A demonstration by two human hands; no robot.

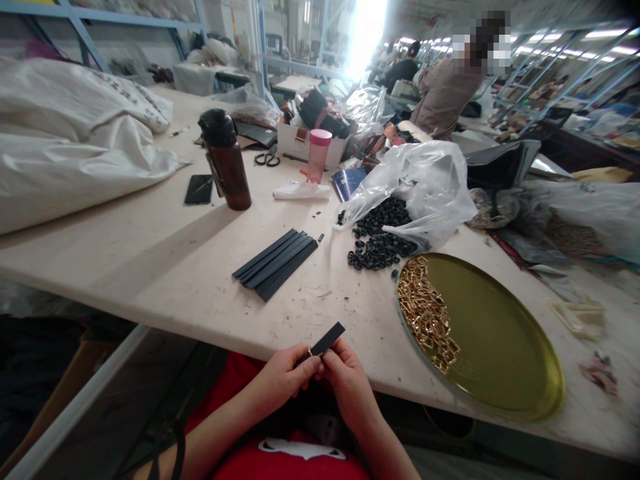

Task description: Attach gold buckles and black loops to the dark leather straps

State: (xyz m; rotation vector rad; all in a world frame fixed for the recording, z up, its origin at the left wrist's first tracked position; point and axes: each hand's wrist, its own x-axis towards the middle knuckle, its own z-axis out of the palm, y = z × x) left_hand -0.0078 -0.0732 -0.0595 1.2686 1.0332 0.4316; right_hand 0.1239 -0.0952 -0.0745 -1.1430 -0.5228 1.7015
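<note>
Close to the table's front edge, my left hand (291, 371) and my right hand (347, 369) meet around a dark strap (327, 339). Fingers of both hands are closed on it, and its flat end sticks out up and to the right. A small gold buckle (310, 352) shows on the strap beside my left fingertips. The strap's lower part is hidden by my hands. Ahead on the table lies a stack of similar dark straps (275, 263). To the right, many gold buckles (427, 313) sit along the left side of a round gold tray (500, 333).
Small black loops (380, 247) spill from a clear plastic bag (425, 187). A dark bottle (227, 160), a phone (199, 189), scissors (267, 157) and a pink-lidded cup (319, 157) stand or lie farther back. A large white sack (75, 147) covers the left. Another person (445, 87) is beyond the table.
</note>
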